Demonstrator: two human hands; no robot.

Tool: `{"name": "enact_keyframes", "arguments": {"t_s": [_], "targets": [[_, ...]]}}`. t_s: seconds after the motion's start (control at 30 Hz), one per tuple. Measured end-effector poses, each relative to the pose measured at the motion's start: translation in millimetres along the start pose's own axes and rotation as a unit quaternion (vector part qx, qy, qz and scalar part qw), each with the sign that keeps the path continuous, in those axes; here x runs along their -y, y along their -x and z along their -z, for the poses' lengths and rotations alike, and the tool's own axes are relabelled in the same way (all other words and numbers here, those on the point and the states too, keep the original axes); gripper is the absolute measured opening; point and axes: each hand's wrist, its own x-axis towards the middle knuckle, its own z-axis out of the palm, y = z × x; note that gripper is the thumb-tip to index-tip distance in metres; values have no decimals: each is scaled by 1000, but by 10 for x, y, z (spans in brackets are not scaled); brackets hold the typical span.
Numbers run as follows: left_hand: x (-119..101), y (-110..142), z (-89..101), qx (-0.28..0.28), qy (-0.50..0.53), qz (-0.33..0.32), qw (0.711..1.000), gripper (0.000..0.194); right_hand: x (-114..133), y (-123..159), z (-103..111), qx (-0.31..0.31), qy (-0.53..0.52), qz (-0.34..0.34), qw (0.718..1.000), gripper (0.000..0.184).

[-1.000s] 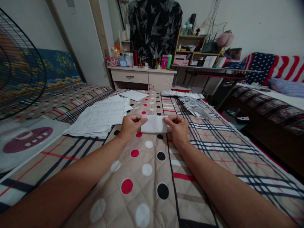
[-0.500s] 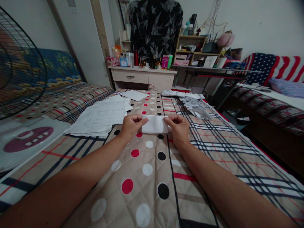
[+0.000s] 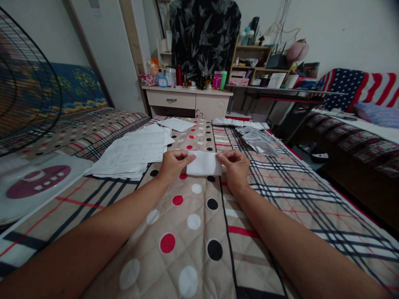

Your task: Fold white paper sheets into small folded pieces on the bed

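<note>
A small white folded paper (image 3: 204, 163) is stretched between my two hands above the patterned bedspread (image 3: 193, 199). My left hand (image 3: 175, 166) pinches its left end, thumb on top and fingers curled beneath. At the right end my right hand (image 3: 234, 167) grips it the same way. The paper's near face looks blank. To the left of my left hand lies a stack of printed sheets (image 3: 131, 147), with another white sheet (image 3: 176, 124) behind it. Beyond my right hand is a spread row of thin folded papers (image 3: 257, 141).
A white plastic bag (image 3: 40, 182) with a purple print lies at the left, below a fan (image 3: 28, 79). More folded papers (image 3: 238, 123) line the bed's far end. Behind stands a white dresser (image 3: 187, 99) with bottles and a blue clock (image 3: 162, 80).
Almost nothing differs. The whole view has shifted very slightly, and both hands keep their pinch on the folded paper.
</note>
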Motion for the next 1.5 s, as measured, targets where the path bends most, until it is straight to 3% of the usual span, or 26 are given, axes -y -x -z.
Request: {"name": "enact_keyframes", "arguments": {"t_s": [0.43, 1.23, 1.43, 1.5], "targets": [[-11, -19, 32, -12, 43, -13, 999, 24, -67, -25, 6, 9, -13, -18, 1000, 24], [-18, -14, 15, -5, -61, -86, 994, 25, -43, -23, -11, -8, 29, -46, 998, 21], [-6, -14, 26, 5, -62, -62, 996, 22, -79, -28, 12, -4, 83, -39, 996, 20], [-7, -18, 33, 20, -56, -45, 997, 29, -81, -27, 19, -2, 99, -33, 995, 20]]}}
